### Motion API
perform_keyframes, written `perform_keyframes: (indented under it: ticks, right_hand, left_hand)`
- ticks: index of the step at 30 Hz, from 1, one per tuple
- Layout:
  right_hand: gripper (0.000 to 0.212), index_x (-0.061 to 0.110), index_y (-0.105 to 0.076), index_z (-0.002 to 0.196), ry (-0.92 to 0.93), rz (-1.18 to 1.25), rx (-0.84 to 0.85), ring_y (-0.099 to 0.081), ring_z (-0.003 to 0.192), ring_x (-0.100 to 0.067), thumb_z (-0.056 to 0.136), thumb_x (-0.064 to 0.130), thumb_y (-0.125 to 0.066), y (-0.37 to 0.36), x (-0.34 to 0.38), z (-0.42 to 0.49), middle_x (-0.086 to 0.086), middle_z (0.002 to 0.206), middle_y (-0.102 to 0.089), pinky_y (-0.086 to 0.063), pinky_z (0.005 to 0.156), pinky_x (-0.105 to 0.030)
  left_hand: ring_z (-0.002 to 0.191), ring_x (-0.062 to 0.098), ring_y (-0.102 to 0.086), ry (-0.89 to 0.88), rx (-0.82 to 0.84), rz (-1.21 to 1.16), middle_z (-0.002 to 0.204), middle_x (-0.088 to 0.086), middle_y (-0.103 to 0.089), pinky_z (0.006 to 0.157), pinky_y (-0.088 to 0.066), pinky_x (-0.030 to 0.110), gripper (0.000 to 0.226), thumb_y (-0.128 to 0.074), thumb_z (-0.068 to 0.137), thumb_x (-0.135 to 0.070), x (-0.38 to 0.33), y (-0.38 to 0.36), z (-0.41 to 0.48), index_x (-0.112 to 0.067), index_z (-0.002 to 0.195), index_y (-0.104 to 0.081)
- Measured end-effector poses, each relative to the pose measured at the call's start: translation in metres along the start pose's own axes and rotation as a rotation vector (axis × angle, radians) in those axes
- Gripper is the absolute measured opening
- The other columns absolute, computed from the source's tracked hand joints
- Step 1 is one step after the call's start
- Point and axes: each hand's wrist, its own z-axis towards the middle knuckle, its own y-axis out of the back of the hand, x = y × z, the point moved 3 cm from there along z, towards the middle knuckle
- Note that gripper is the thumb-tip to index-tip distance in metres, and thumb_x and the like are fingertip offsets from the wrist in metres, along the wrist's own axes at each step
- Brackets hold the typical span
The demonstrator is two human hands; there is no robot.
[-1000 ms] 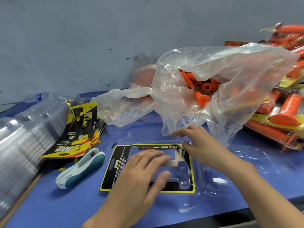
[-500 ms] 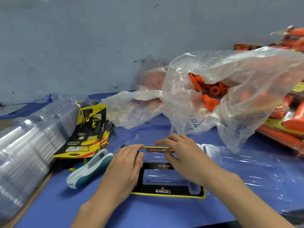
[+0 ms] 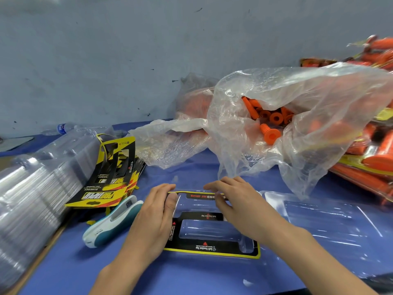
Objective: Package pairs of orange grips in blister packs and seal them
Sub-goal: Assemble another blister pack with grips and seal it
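Card seating looks like the step: the insert card lies in the left half of the open blister pack. Your left hand pinches its far left corner, thumb on top. Your right hand curls fingers onto the far edge; pinching or pressing, I cannot tell. Press along every edge until the windows drop over the moulded pockets, then fetch orange grips from the bag.
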Motion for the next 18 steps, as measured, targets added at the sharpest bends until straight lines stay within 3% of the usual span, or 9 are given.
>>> perform_keyframes:
  ticks: [3, 9, 11, 14, 18]
  right_hand:
    - [0.032, 0.036, -0.054, 0.128, -0.014, 0.039, -0.052, -0.044, 0.108, -0.011, 0.101, 0.022, -0.044, 0.006, 0.001, 0.001, 0.016, 0.116, -0.058, -0.040, 0.096, -0.030]
    - [0.031, 0.033, -0.062, 0.120, -0.066, 0.128, -0.201, -0.048, 0.105, -0.010, 0.098, 0.016, -0.046, 0.023, -0.005, 0.001, 0.018, 0.108, -0.062, -0.040, 0.093, -0.026]
    - [0.030, 0.033, -0.063, 0.118, -0.091, 0.122, -0.220, -0.049, 0.106, -0.008, 0.098, 0.017, -0.046, 0.029, -0.011, -0.001, 0.019, 0.109, -0.061, -0.039, 0.095, -0.026]
    - [0.028, 0.031, -0.066, 0.114, -0.119, 0.034, -0.213, -0.050, 0.107, -0.011, 0.099, 0.018, -0.047, 0.034, -0.020, -0.008, 0.017, 0.110, -0.061, -0.039, 0.097, -0.031]
    - [0.025, 0.028, -0.069, 0.099, -0.157, -0.085, -0.230, -0.051, 0.099, -0.018, 0.095, 0.012, -0.051, 0.039, -0.032, -0.018, 0.011, 0.103, -0.060, -0.040, 0.091, -0.037]
  left_hand:
    - [0.114, -0.006, -0.046, 0.012, 0.004, -0.037, 0.128, -0.014, -0.052, 0.090, -0.027, 0.000, 0.046, -0.030, 0.098, -0.047, -0.004, -0.001, -0.001, -0.026, 0.131, -0.053]
    - [0.111, -0.022, -0.043, 0.060, -0.102, -0.114, 0.124, -0.015, -0.055, 0.088, -0.028, -0.002, 0.038, -0.034, 0.101, -0.039, -0.003, 0.014, 0.003, -0.024, 0.130, -0.055]
    - [0.109, -0.016, -0.049, 0.094, -0.141, -0.081, 0.121, -0.012, -0.059, 0.089, -0.032, 0.005, 0.033, -0.037, 0.103, -0.031, 0.007, 0.023, 0.004, -0.022, 0.128, -0.056]
    - [0.111, 0.012, -0.057, 0.144, -0.172, -0.012, 0.114, -0.006, -0.064, 0.090, -0.037, 0.025, 0.028, -0.040, 0.103, -0.011, 0.020, 0.030, 0.002, -0.019, 0.123, -0.058]
    - [0.107, 0.015, -0.055, 0.119, -0.110, 0.091, 0.109, -0.010, -0.065, 0.089, -0.042, 0.034, 0.038, -0.041, 0.098, 0.003, 0.026, 0.026, -0.002, -0.023, 0.122, -0.056]
